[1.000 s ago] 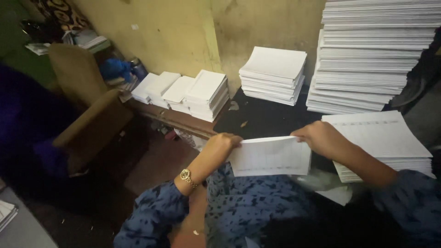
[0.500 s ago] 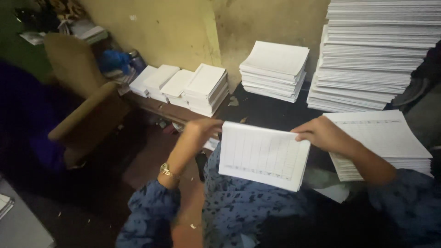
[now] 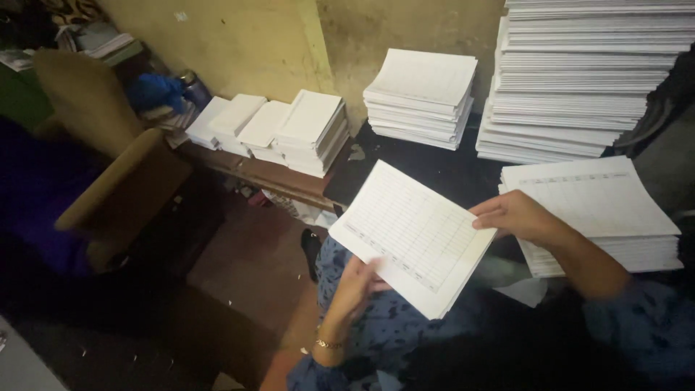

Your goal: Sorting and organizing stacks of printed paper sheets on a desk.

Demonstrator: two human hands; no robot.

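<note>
Sheaf: a thin sheaf of ruled sheets (image 3: 413, 235), white with a printed grid, held in the air over the person's lap, in front of the dark table edge (image 3: 434, 170).
Long axis: it runs from the upper left corner, near the table edge, down to the lower right corner over the lap — a tilted diamond in the head view. The printed face is turned up toward the camera; the grid rows follow the same slant.
Left hand: left hand (image 3: 356, 284) comes up from below, wrist bent, a gold bracelet (image 3: 327, 345) on it. Fingers curl around the sheaf's lower left edge, closed on the paper, thumb on the printed face.
Right hand: right hand (image 3: 517, 217) reaches in from the right, forearm sloping down to a blue patterned sleeve (image 3: 644, 326). Fingers are stretched almost flat and pinch the sheaf's right corner — lightly closed on it.
Nearest stack: a stack of the same ruled sheets (image 3: 601, 210) lies just beside the right hand.
Behind: a tall pile of paper (image 3: 572, 80) at the wall, a lower pile (image 3: 420, 98) left of it, four small white stacks (image 3: 271, 127) on a wooden bench (image 3: 253, 170).
Left side: an olive chair (image 3: 108, 181).
</note>
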